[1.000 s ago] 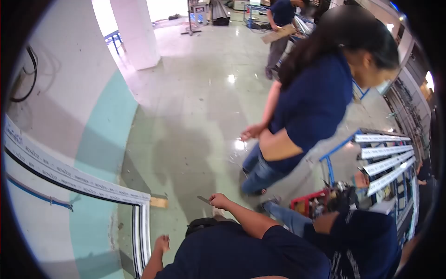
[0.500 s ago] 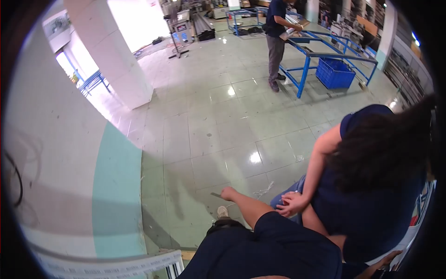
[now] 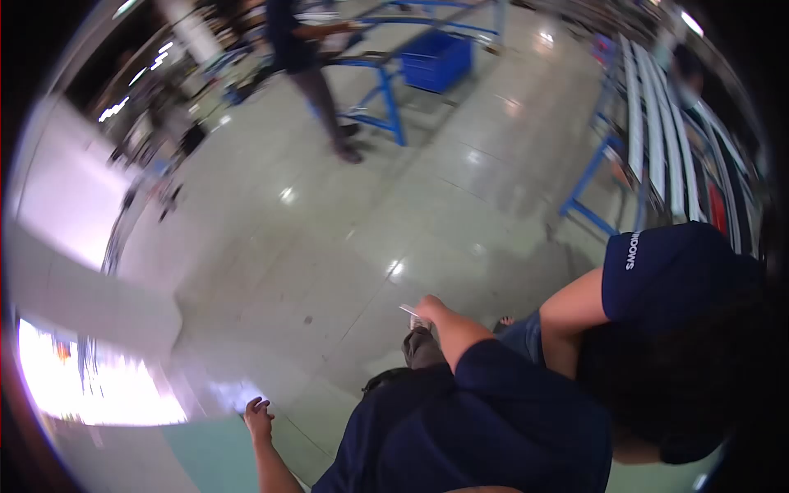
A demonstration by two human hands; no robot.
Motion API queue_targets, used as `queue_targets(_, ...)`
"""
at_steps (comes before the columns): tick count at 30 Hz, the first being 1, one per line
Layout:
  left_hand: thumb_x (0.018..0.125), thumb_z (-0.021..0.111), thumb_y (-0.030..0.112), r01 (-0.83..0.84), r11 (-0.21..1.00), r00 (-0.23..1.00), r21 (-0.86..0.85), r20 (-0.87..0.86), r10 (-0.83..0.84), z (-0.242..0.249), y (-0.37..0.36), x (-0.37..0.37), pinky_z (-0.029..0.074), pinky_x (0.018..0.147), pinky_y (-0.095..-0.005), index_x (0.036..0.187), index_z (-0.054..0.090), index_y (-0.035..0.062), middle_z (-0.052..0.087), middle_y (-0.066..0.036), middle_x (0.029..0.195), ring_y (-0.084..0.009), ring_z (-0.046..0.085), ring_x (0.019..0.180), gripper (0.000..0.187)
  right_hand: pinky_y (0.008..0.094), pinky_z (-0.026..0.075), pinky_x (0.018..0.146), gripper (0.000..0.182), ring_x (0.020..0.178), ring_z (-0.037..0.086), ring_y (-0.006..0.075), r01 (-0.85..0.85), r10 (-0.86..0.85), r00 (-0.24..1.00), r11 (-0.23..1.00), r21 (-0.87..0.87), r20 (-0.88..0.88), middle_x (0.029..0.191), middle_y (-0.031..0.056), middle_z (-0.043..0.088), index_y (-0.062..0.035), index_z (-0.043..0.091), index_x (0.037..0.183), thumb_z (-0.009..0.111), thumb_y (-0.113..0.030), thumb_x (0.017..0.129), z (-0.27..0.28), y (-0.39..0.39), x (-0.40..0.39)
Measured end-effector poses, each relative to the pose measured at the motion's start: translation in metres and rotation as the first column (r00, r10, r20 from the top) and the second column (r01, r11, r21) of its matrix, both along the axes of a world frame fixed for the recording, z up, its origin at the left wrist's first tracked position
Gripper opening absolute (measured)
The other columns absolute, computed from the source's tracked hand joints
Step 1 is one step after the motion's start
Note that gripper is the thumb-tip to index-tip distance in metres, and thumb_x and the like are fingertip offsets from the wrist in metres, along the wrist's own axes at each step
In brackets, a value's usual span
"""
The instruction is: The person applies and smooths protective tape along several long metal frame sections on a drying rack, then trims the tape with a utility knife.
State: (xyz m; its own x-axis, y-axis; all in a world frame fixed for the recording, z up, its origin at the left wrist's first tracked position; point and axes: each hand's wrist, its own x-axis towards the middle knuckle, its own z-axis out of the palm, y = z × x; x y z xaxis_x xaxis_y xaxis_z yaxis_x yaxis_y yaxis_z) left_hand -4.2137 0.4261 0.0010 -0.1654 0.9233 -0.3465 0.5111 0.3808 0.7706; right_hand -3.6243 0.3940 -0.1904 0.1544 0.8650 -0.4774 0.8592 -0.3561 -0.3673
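My right hand (image 3: 426, 308) is closed around a short, thin, flat pale strip (image 3: 408, 310), whose far end sticks out to the left; its exact kind is too small to make out. Below that hand, my shoe (image 3: 418, 321) partly shows on the floor. Out to the left, my left hand (image 3: 259, 417) hangs with its fingers loosely bent and apart, holding nothing. A person in a dark blue shirt (image 3: 670, 267) is close at my right side, their hands hidden from view.
Tiled floor (image 3: 312, 246) stretches ahead. A blue metal frame table (image 3: 385, 94) and blue crate (image 3: 438, 62) are ahead, with another person (image 3: 308, 70) beside them. Long pale profiles (image 3: 657, 123) lie on a blue rack (image 3: 588, 185) to the right.
My view has swung right, so the table and crate have shifted left and the profile rack has appeared. My left hand has come into view. The strip stays in my right hand.
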Motion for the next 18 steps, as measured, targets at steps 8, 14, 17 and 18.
queue_targets(8, 0.092, 0.061, 0.022, 0.417, 0.841, 0.836, -0.344, -0.219, -0.503, -0.078, 0.146, 0.167, 0.050, 0.053, -0.0328, 0.092, 0.067, 0.0050, 0.071, -0.006, 0.091, -0.0135, 0.064, 0.079, 0.018, 0.0440, 0.054, 0.074, 0.021, 0.085, 0.068, 0.0345, -0.115, 0.115, 0.989, 0.993, 0.009, -0.090, 0.092, 0.0191, 0.070, -0.0062, 0.075, 0.086, 0.058, -0.012, 0.075, 0.076, 0.178, 0.139)
queue_targets(14, 0.092, 0.058, 0.025, 0.824, 0.435, 0.306, -0.362, -0.360, -0.881, -0.101, 0.303, 0.331, 0.051, 0.061, -0.0379, 0.091, 0.068, 0.0055, 0.071, -0.009, 0.091, -0.0198, 0.065, 0.082, 0.022, 0.0462, 0.053, 0.076, 0.019, 0.080, 0.066, 0.0373, 0.633, -0.506, 0.756, 0.725, 0.270, -0.415, 0.086, 0.0207, 0.069, -0.0031, 0.072, 0.078, 0.057, -0.015, 0.075, 0.095, 0.203, 0.279)
queue_targets(17, 0.091, 0.056, 0.027, 0.917, 0.169, -0.009, -0.361, -0.442, -0.897, -0.109, 0.396, 0.437, 0.051, 0.065, -0.0404, 0.091, 0.069, 0.0058, 0.071, -0.011, 0.090, -0.0229, 0.066, 0.083, 0.025, 0.0470, 0.052, 0.076, 0.022, 0.080, 0.066, 0.0384, 0.493, -0.476, 0.870, 0.820, 0.292, -0.132, 0.085, 0.0213, 0.069, -0.0029, 0.072, 0.077, 0.055, -0.018, 0.076, 0.053, 0.159, 0.363)
queue_targets(18, 0.091, 0.056, 0.028, 0.927, 0.079, -0.112, -0.368, -0.470, -0.875, -0.113, 0.426, 0.471, 0.052, 0.066, -0.0412, 0.090, 0.069, 0.0059, 0.071, -0.011, 0.090, -0.0239, 0.066, 0.084, 0.025, 0.0477, 0.052, 0.075, 0.024, 0.081, 0.066, 0.0391, 0.568, -0.560, 0.822, 0.797, 0.205, -0.102, 0.083, 0.0223, 0.068, -0.0035, 0.072, 0.077, 0.055, -0.021, 0.077, 0.056, 0.132, 0.380)
